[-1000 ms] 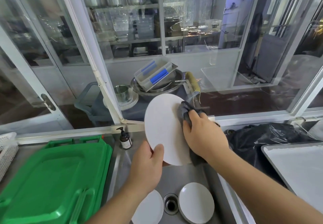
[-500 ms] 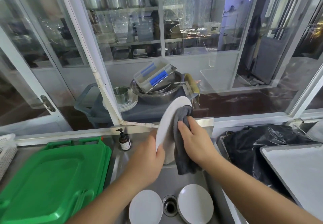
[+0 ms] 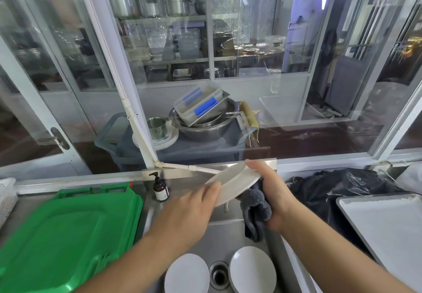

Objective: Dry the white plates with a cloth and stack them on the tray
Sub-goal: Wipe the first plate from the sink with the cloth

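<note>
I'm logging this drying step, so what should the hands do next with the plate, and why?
Probably wipe the plate's underside. The left hand holds its near rim, tilted almost flat above the sink, and the right hand presses the grey cloth beneath it; the tray on the right can wait.

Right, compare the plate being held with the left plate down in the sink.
The held plate is tilted above the sink, gripped by both hands with a grey cloth under it; the left sink plate lies flat and untouched beside the drain. Both are round and white.
</note>
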Demonstrator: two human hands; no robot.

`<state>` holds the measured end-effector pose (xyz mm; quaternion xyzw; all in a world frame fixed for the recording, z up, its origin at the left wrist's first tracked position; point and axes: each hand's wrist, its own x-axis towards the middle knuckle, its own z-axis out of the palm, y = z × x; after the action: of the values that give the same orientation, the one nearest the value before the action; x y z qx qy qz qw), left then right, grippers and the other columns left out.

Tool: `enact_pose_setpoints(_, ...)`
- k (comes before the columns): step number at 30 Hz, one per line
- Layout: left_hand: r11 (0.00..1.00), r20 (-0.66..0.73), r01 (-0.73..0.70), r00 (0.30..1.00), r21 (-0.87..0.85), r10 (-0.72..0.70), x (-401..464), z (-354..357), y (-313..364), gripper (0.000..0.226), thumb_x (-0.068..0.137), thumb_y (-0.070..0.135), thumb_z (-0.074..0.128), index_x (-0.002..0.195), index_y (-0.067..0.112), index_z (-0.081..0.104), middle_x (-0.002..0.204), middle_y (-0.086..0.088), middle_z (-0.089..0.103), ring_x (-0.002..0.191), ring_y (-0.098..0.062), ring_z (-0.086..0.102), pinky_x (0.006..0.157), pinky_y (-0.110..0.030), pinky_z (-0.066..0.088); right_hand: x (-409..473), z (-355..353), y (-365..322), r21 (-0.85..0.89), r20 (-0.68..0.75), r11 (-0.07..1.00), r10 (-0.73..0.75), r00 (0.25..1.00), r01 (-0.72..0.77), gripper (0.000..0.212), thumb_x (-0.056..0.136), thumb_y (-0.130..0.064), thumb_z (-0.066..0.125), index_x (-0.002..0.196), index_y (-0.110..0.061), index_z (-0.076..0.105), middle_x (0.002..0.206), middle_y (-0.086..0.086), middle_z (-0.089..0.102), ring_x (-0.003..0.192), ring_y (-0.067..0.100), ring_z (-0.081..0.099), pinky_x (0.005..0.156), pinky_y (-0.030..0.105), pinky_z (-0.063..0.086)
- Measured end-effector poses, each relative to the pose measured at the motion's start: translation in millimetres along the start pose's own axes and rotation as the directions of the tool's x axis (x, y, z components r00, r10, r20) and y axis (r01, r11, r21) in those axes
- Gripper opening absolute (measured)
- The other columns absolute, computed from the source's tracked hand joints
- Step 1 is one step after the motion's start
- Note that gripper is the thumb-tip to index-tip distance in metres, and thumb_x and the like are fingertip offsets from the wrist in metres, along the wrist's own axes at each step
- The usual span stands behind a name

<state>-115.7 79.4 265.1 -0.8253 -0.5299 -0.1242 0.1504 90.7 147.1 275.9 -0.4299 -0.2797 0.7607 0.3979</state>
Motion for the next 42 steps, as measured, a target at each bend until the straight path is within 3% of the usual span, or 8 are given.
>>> enact_pose_setpoints(3,1.0,-0.058,-0.011,0.998,0.005,0.011,2.0,-0.5,4.0,0.067,0.073,0.007,0.082,0.132,0.013,0.052,0.114,-0.006,0.076,0.084,-0.027,0.076,0.05,-0.039,0.059,-2.5,-1.5,4.8,0.067,-0.046,0.998,0.012,0.999,-0.008,0.041,0.088,-0.035,0.063,0.11,0.0,0.064,0.078,0.015,0.066,0.063,0.025,0.067,0.054,0.033,0.055)
enact_pose_setpoints(8,0.989,-0.037,0.07,0.996,-0.129,-0.075,3.4,-1.0,8.1,0.063,0.078,0.009,0.079,0.138,0.018,0.062,0.142,0.0,0.066,0.131,-0.024,0.064,0.08,-0.046,0.065,-0.4,-8.6,13.4,0.152,-0.096,0.984,-0.075,0.993,0.089,0.048,0.082,-0.029,0.064,0.118,0.002,0.066,0.099,0.025,0.072,0.087,0.038,0.069,0.077,0.044,0.056)
enact_pose_setpoints(11,0.96,0.049,0.111,0.994,-0.259,-0.102,4.1,-0.7,3.2,0.067,0.09,0.022,0.06,0.155,0.028,0.044,0.164,0.009,0.04,0.156,-0.014,0.028,0.12,-0.041,0.04,3.2,-14.2,16.2,0.194,-0.077,0.97,-0.133,0.988,0.146,0.06,0.07,-0.031,0.067,0.121,0.002,0.068,0.109,0.028,0.073,0.091,0.04,0.07,0.08,0.045,0.058)
enact_pose_setpoints(14,0.886,0.014,0.105,0.994,-0.451,-0.11,2.2,-5.2,1.0,0.07,0.087,0.026,0.048,0.156,0.03,0.04,0.167,0.017,0.027,0.159,-0.005,0.011,0.128,-0.027,0.015,8.1,-20.0,15.4,0.219,-0.028,0.955,-0.199,0.98,0.2,0.046,0.075,-0.032,0.064,0.106,-0.003,0.081,0.111,0.026,0.074,0.089,0.04,0.071,0.08,0.047,0.056)
enact_pose_setpoints(21,0.125,0.223,0.403,0.711,-0.907,-0.667,11.0,7.3,-5.4,0.038,0.104,0.032,0.062,0.137,0.047,0.052,0.133,0.031,0.059,0.118,0.017,0.056,0.107,-0.026,0.044,6.7,-22.3,6.7,0.239,0.019,0.928,-0.298,0.954,0.285,0.041,0.077,-0.032,0.061,0.106,-0.016,0.084,0.117,0.024,0.075,0.097,0.041,0.074,0.083,0.053,0.06)
enact_pose_setpoints(25,-0.488,0.529,0.269,0.655,-0.83,-0.54,17.1,6.0,0.5,0.023,0.097,0.032,0.068,0.113,0.023,0.08,0.122,-0.006,0.076,0.105,-0.015,0.075,0.083,-0.034,0.062,4.3,-20.4,10.2,0.246,-0.011,0.921,-0.31,0.951,0.303,0.047,0.084,-0.03,0.056,0.121,-0.011,0.076,0.125,0.028,0.071,0.106,0.046,0.069,0.099,0.062,0.051)
enact_pose_setpoints(28,-0.753,0.656,0.203,0.659,-0.626,-0.368,18.3,2.0,7.6,0.037,0.082,0.03,0.077,0.113,0.011,0.08,0.114,-0.015,0.078,0.094,-0.024,0.078,0.071,-0.036,0.064,4.9,-18.6,14.8,0.235,-0.014,0.927,-0.299,0.954,0.294,0.063,0.076,-0.03,0.06,0.134,-0.006,0.067,0.132,0.031,0.067,0.118,0.052,0.063,0.111,0.068,0.041)
enact_pose_setpoints(42,-0.8,0.632,0.099,0.673,-0.592,-0.384,13.5,4.0,9.1,0.034,0.08,0.008,0.071,0.113,0.01,0.078,0.12,-0.014,0.077,0.102,-0.025,0.078,0.069,-0.035,0.065,11.9,-28.1,19.6,0.019,-0.238,0.989,-0.139,0.961,0.148,0.053,0.105,-0.058,0.05,0.112,-0.016,0.08,0.109,0.017,0.08,0.097,0.037,0.078,0.083,0.05,0.065)
